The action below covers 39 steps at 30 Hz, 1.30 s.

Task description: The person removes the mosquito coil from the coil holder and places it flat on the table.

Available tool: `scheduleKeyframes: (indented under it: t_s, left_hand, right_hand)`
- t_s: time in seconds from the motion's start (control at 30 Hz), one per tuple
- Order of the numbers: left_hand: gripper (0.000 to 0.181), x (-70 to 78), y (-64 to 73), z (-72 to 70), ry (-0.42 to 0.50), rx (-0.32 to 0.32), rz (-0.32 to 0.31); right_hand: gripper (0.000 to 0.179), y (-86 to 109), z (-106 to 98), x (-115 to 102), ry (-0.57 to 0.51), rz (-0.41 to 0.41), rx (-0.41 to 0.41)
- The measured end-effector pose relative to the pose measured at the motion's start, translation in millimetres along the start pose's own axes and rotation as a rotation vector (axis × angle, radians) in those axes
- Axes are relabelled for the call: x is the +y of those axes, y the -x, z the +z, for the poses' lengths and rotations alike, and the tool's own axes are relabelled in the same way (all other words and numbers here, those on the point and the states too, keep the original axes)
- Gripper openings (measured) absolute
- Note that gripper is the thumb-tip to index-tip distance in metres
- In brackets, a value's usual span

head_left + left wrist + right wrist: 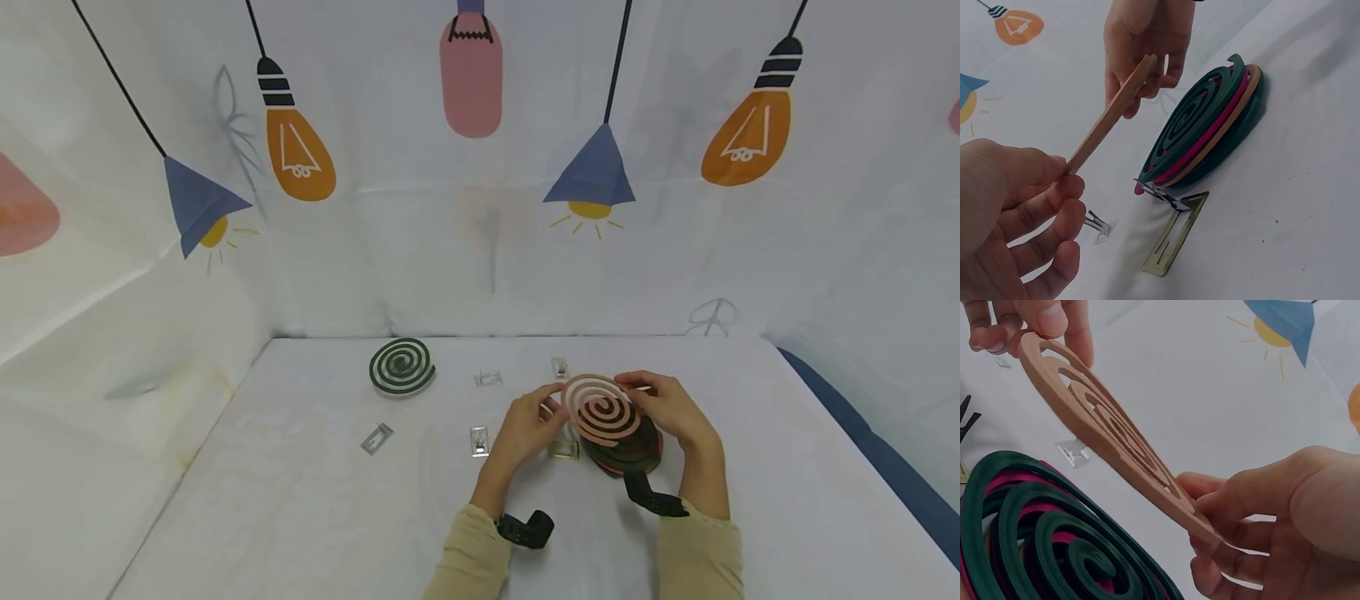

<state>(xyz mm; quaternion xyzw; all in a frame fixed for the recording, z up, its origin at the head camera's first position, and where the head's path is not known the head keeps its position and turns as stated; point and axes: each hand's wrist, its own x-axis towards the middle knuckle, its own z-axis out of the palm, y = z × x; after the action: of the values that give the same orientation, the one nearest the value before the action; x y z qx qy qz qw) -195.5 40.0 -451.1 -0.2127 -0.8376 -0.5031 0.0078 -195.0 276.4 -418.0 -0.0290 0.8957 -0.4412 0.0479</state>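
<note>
A tan mosquito coil (pixel 602 407) is held up off the table between both hands. My left hand (pixel 525 429) pinches its left edge with thumb and index finger, the other fingers loosely bent. On the opposite edge, my right hand (pixel 675 408) pinches it with thumb and fingers. The left wrist view shows the coil (pixel 1110 119) edge-on and tilted. Below it lies a stack of mosquito coils (pixel 637 452); in the right wrist view a green coil (pixel 1016 509) tops it, with pink showing underneath. A gold-toned metal coil stand (pixel 1159 265) lies beside the stack.
A separate green mosquito coil (pixel 402 367) lies at the back left of the white table (pixel 300 500). Several small metal stands are spread about, among them one (pixel 480 442) left of my left hand and another (pixel 377 438) farther left. A printed curtain (pixel 420 250) hangs behind.
</note>
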Motion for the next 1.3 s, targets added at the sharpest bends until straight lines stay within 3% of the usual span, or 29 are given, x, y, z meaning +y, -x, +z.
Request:
scheduleKeyframes:
  t_s: [0.43, 0.8, 1.3]
  left_hand:
    - [0.038, -3.2, -2.3, 12.4, -0.044, -0.047, -0.010]
    - [0.037, -2.0, 0.9, 19.0, -0.062, -0.082, -0.035]
    - [0.035, 1.2, 2.2, 28.2, -0.087, -0.081, -0.018]
  right_hand:
    - [0.034, 3.8, -6, 5, 0.026, 0.007, -0.029]
    - [0.035, 6.2, -8, 11, 0.039, 0.078, -0.062]
    - [0.034, 12.6, -12, 12, 0.041, 0.116, -0.086]
